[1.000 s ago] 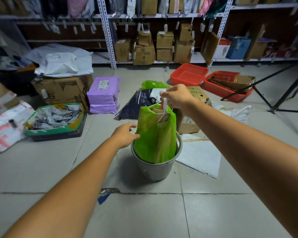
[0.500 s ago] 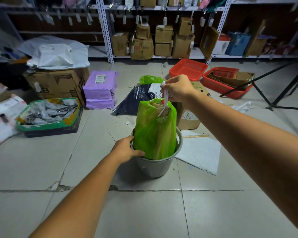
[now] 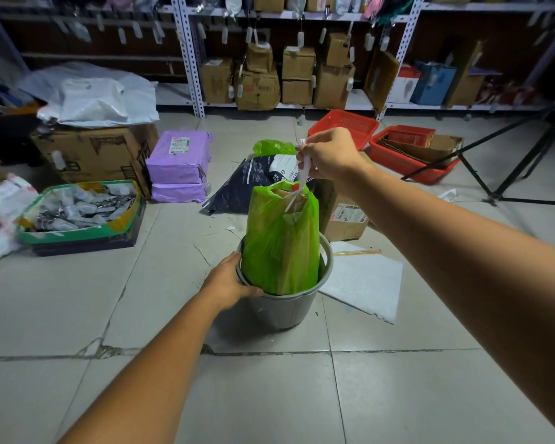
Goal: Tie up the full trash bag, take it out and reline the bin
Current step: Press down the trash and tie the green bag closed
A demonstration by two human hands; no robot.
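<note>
Green trash bag hangs below my right hand, long axis upright, neck up, lower half in the grey bin. Right fingers are curled tight, pinching the white tie strip at the bag's mouth. My left hand grips the bin's rim, thumb along the near edge. A cardboard box sits under my right wrist, just behind the bin. A dark mailer bag lies left of my right hand.

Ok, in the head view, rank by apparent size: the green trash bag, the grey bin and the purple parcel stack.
1. green trash bag
2. grey bin and purple parcel stack: about alike. The stack lies farther off, and the bag hides part of the bin.
</note>
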